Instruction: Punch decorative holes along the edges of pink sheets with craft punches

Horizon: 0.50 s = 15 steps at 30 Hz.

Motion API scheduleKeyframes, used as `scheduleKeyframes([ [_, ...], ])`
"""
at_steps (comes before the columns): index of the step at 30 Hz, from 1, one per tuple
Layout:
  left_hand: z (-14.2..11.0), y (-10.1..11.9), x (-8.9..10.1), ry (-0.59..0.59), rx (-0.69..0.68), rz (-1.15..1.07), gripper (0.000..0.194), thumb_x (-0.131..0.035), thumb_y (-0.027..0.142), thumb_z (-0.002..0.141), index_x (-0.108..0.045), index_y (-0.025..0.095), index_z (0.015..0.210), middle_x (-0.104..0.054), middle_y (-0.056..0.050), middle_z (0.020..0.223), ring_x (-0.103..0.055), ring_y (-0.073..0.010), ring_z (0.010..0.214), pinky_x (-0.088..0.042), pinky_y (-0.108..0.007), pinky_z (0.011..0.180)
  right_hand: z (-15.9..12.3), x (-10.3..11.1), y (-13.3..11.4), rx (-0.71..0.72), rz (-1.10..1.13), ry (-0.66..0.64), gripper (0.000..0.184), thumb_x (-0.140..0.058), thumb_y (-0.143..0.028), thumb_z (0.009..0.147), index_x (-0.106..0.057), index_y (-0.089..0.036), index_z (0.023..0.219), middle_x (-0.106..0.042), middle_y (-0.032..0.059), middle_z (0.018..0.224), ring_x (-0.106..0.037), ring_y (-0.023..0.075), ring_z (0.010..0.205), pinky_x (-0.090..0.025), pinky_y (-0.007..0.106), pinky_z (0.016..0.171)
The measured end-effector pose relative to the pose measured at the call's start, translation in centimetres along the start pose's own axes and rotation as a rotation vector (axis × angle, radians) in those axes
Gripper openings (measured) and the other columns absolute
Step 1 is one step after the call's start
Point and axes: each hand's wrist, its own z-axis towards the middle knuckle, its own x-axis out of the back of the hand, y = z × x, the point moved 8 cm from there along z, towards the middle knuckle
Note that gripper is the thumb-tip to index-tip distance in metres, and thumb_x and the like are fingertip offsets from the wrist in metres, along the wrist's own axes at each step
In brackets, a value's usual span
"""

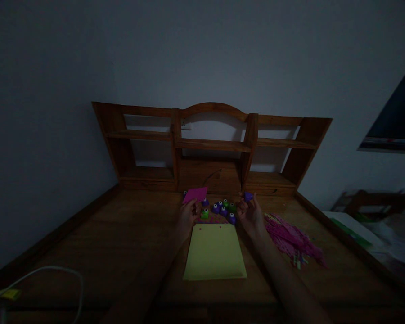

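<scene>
My left hand (pixel 191 213) pinches a pink sheet of paper (pixel 195 194) by its lower edge, raised above the desk. In my right hand (pixel 249 213), a small purple craft punch (pixel 248 196) is held up between the fingertips. Several more craft punches stand between the hands, among them purple ones (pixel 223 211) and a bright green one (pixel 204 213). Small pink paper bits (pixel 211 220) lie around them. Nearer to me is a stack of yellow paper (pixel 215 253) with two little pink bits near its top edge.
To the right lies a heap of pink paper pieces (pixel 292 238) with pale bits at its edge. A wooden shelf unit (pixel 211 144) rises at the desk's back. A white cable (pixel 59 267) and a yellow object (pixel 9 294) are at the lower left. The room is dim.
</scene>
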Motion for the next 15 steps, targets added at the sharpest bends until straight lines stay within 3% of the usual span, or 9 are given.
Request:
scheduleKeyframes([
  [5, -0.07, 0.17, -0.27, -0.001, 0.007, -0.007, 0.031, -0.068, 0.041, 0.071, -0.049, 0.018, 0.06, -0.047, 0.005, 0.053, -0.046, -0.0082, 0.047, -0.042, -0.021, 0.05, -0.13, 0.04, -0.12, 0.005, -0.024, 0.011, 0.032, -0.062, -0.054, 0.084, -0.068, -0.023, 0.089, -0.064, -0.0006, 0.068, -0.055, 0.0113, 0.054, -0.049, 0.023, 0.051],
  [15, -0.56, 0.11, -0.38, 0.038, -0.001, 0.028, 0.039, -0.079, 0.048, 0.065, -0.061, 0.015, 0.075, -0.062, 0.0, 0.07, -0.058, -0.0106, 0.058, -0.048, -0.022, 0.054, 0.0, 0.24, -0.12, 0.017, -0.044, 0.002, 0.034, -0.063, -0.056, 0.082, -0.067, -0.024, 0.09, -0.061, -0.0014, 0.064, -0.054, 0.0115, 0.052, -0.047, 0.023, 0.049],
])
